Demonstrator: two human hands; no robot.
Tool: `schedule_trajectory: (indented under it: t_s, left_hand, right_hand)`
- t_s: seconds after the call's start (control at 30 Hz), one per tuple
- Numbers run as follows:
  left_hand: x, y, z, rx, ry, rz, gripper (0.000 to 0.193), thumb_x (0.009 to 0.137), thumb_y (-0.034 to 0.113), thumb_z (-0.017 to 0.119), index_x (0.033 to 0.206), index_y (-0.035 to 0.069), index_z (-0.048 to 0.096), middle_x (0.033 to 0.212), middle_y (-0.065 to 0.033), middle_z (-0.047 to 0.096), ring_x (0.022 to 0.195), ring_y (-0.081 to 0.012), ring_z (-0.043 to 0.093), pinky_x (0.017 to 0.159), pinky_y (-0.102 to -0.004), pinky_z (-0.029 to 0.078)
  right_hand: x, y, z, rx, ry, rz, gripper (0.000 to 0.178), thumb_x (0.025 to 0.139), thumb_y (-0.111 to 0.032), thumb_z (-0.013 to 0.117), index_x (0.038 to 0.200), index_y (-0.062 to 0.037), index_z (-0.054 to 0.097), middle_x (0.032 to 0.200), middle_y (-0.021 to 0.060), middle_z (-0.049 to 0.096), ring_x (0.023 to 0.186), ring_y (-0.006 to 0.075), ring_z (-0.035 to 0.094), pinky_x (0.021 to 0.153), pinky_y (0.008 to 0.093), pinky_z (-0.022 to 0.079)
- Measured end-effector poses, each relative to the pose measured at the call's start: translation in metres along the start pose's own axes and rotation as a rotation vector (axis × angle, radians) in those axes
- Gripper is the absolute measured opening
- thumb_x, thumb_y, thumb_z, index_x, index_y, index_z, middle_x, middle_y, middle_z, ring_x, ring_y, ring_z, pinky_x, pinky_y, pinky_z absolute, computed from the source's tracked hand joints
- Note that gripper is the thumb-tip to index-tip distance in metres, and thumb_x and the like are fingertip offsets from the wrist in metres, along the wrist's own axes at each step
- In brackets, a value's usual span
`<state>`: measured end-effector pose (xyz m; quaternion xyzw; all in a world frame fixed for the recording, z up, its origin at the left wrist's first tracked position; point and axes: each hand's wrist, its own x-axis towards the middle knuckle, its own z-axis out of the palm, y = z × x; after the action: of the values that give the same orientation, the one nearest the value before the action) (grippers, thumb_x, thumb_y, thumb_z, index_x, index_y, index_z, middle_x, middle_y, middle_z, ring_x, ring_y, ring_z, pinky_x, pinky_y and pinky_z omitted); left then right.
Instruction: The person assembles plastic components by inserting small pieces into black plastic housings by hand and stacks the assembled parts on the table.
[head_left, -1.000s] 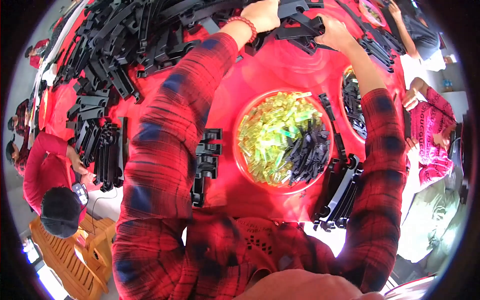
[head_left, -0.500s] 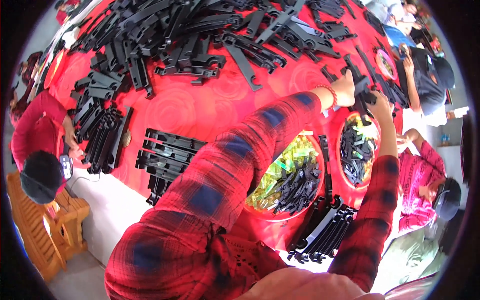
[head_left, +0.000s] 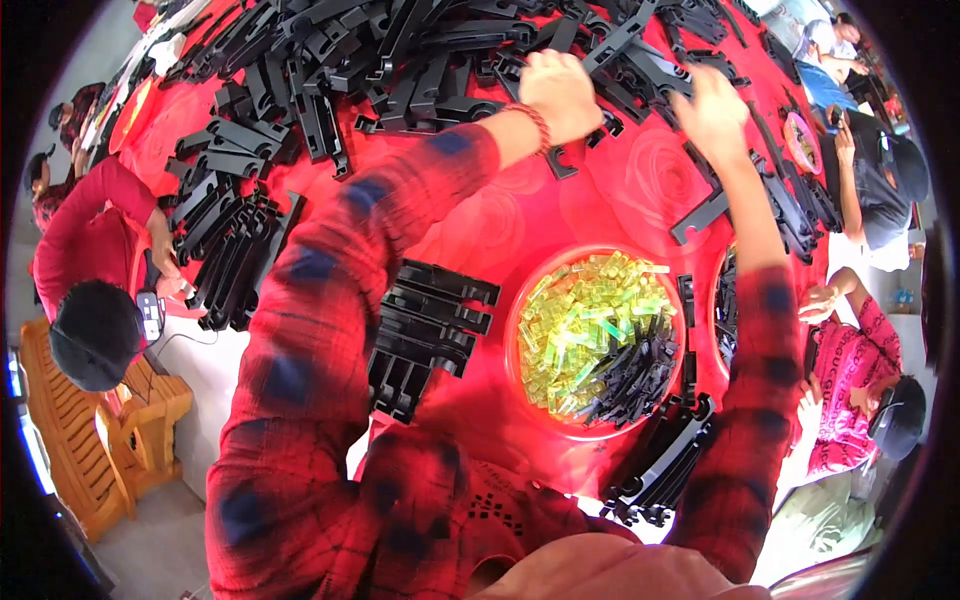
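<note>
On my red table [head_left: 480, 235] are a messy pile of black parts [head_left: 430, 85], neat black rows [head_left: 430, 318] and two bowls [head_left: 538, 412].

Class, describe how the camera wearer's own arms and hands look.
The long red fabric sleeves have a plaid pattern of dark blue squares and thin black lines. The left hand is ungloved, with a thin red beaded-looking bracelet at its wrist. The right hand is ungloved too, with no bracelet visible.
</note>
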<state>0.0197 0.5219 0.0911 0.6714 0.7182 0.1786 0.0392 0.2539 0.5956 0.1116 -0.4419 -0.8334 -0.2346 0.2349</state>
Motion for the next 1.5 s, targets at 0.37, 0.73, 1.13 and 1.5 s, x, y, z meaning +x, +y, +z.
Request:
schedule_trajectory:
  t_s: [0.37,0.73,1.13,1.5]
  left_hand:
    - [0.014,-0.059,0.026,0.113,-0.26,0.287,0.126,0.062,0.07,0.08,0.15,-0.004,0.027,0.149,-0.0225,0.038,0.139,-0.0407,0.035,0.107,-0.0573,0.038]
    - [-0.016,0.011,0.045,-0.008,0.152,0.434,0.103,0.065,0.033,0.087,0.149,0.006,0.032,0.153,-0.0157,0.033,0.138,-0.0405,0.033,0.102,-0.0602,0.041]
    - [-0.003,0.097,0.081,-0.37,-0.321,0.469,0.099,0.06,0.025,0.086,0.146,0.01,0.04,0.145,-0.0095,0.037,0.136,-0.0341,0.03,0.101,-0.0625,0.04]
    - [-0.007,0.074,0.077,-0.525,-0.222,0.468,0.076,0.069,0.02,0.065,0.142,0.005,0.048,0.153,-0.012,0.039,0.143,-0.0388,0.029,0.105,-0.0811,0.018]
  right_hand:
    - [0.139,-0.142,0.106,-0.064,-0.59,0.005,0.059,0.086,-0.042,0.053,0.134,-0.0082,0.061,0.15,0.0173,0.044,0.144,0.0367,0.03,0.117,0.0608,0.016]
    - [0.105,-0.051,0.094,0.089,-0.794,0.339,0.071,0.082,-0.048,0.058,0.144,-0.0144,0.049,0.159,0.0169,0.03,0.147,0.0393,0.025,0.115,0.0663,0.019]
    - [0.031,0.025,0.04,-0.029,-0.758,0.267,0.047,0.084,-0.044,0.056,0.124,-0.0194,0.065,0.138,0.0138,0.053,0.133,0.035,0.044,0.11,0.0598,0.027]
    - [0.005,0.074,0.051,0.237,-0.397,0.004,0.035,0.093,-0.018,0.056,0.124,-0.005,0.065,0.132,0.0201,0.061,0.127,0.0329,0.055,0.111,0.0392,0.04]
